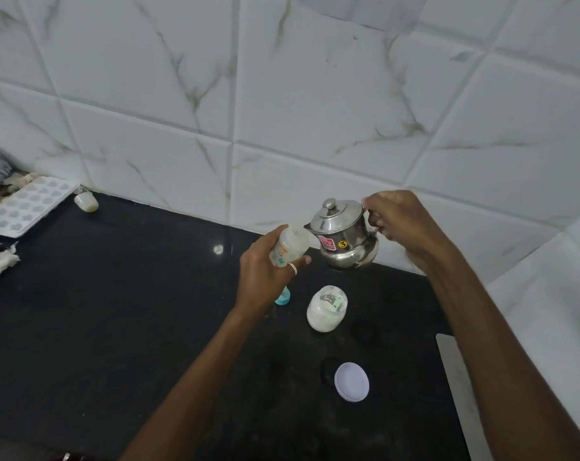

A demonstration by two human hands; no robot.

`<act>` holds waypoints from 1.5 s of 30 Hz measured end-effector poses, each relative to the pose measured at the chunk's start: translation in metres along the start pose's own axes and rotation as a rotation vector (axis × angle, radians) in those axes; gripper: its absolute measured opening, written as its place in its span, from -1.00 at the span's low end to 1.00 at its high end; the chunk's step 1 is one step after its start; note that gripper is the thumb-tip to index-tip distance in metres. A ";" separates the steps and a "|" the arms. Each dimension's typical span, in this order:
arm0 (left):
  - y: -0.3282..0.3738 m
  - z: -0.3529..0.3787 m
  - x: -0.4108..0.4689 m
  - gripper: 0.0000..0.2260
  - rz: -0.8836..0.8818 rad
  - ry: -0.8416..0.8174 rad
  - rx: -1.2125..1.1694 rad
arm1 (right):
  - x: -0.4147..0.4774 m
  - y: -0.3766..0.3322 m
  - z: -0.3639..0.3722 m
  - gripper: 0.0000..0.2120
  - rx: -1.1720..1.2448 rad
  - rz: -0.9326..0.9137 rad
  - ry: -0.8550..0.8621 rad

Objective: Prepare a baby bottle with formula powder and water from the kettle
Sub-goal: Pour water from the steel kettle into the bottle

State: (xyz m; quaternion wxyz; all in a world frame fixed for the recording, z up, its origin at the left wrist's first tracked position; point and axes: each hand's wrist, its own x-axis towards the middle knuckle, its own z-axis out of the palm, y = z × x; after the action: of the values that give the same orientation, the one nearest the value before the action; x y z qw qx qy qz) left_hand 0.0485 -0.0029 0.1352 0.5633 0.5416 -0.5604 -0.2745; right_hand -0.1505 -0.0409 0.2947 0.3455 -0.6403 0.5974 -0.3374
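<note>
- the left hand (265, 274) grips the baby bottle (288, 245), lifted off the black bench (115, 311) and tipped, its open mouth toward 1 o'clock
- the right hand (398, 224) is clenched on the handle of a small steel kettle (343, 234), lid on, held in the air with its spout touching or just beside the bottle mouth; whether water flows cannot be told
- at 6 o'clock from the kettle an open jar of formula powder (326, 309) stands on the bench
- its pale round lid (351, 381) lies at 5 o'clock from the jar
- a teal bottle cap (283, 297) peeks out under the left hand
- an ice cube tray (26, 206) sits far off at 9 o'clock
</note>
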 end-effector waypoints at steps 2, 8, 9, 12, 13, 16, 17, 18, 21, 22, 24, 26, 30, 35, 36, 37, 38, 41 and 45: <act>0.003 -0.001 0.003 -0.42 0.009 0.008 0.005 | -0.004 0.012 0.005 -0.81 0.101 0.026 0.027; 0.016 -0.003 0.007 -0.44 0.044 -0.007 0.025 | -0.012 0.032 0.012 -0.72 0.341 0.098 0.128; 0.018 -0.002 0.008 -0.44 0.042 -0.012 0.023 | -0.012 0.034 0.010 -0.72 0.354 0.095 0.142; 0.021 0.002 0.008 -0.45 0.029 -0.016 0.020 | -0.016 0.042 0.003 -0.69 0.384 0.095 0.188; 0.021 0.003 0.008 -0.45 0.024 -0.016 0.025 | -0.017 0.046 -0.001 -0.66 0.400 0.095 0.205; 0.018 0.007 0.006 -0.46 0.004 -0.018 0.026 | -0.024 0.064 -0.016 -0.62 0.438 0.099 0.265; 0.016 0.009 0.005 -0.47 -0.002 -0.018 0.019 | -0.027 0.072 -0.022 -0.62 0.440 0.101 0.288; 0.014 0.010 0.004 -0.48 -0.011 -0.020 0.012 | -0.030 0.080 -0.028 -0.62 0.433 0.102 0.310; 0.008 0.016 0.000 -0.49 -0.029 -0.031 -0.014 | -0.039 0.105 -0.045 -0.65 0.372 0.103 0.364; 0.006 0.018 -0.001 -0.50 -0.034 -0.037 -0.015 | -0.042 0.115 -0.050 -0.66 0.355 0.106 0.375; 0.002 0.023 -0.005 -0.49 -0.044 -0.042 -0.005 | -0.047 0.138 -0.056 -0.66 0.331 0.118 0.387; -0.002 0.026 -0.010 -0.46 -0.053 -0.035 0.004 | -0.052 0.165 -0.057 -0.69 0.316 0.147 0.394; -0.010 0.029 -0.022 -0.45 -0.077 -0.036 0.016 | -0.055 0.220 -0.043 -0.69 0.286 0.249 0.412; -0.021 0.021 -0.035 -0.47 -0.096 -0.032 0.066 | -0.053 0.279 -0.020 -0.71 0.290 0.372 0.365; -0.023 0.019 -0.037 -0.47 -0.100 -0.025 0.069 | -0.052 0.288 -0.016 -0.70 0.291 0.386 0.356; -0.025 0.017 -0.040 -0.47 -0.102 -0.017 0.073 | -0.052 0.296 -0.013 -0.69 0.296 0.397 0.346; -0.027 0.015 -0.041 -0.46 -0.102 -0.010 0.078 | -0.050 0.303 -0.010 -0.68 0.305 0.399 0.339; -0.033 0.012 -0.046 -0.45 -0.109 0.005 0.095 | -0.045 0.321 -0.002 -0.68 0.337 0.400 0.331; -0.043 0.010 -0.054 -0.45 -0.125 0.024 0.104 | -0.038 0.340 0.008 -0.71 0.340 0.423 0.305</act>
State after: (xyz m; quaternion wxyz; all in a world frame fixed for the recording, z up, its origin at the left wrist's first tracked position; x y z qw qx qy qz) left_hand 0.0401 0.0322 0.0759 0.5228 0.6073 -0.5322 -0.2731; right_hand -0.3265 -0.0190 0.0023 0.4165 -0.3768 0.6972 -0.4455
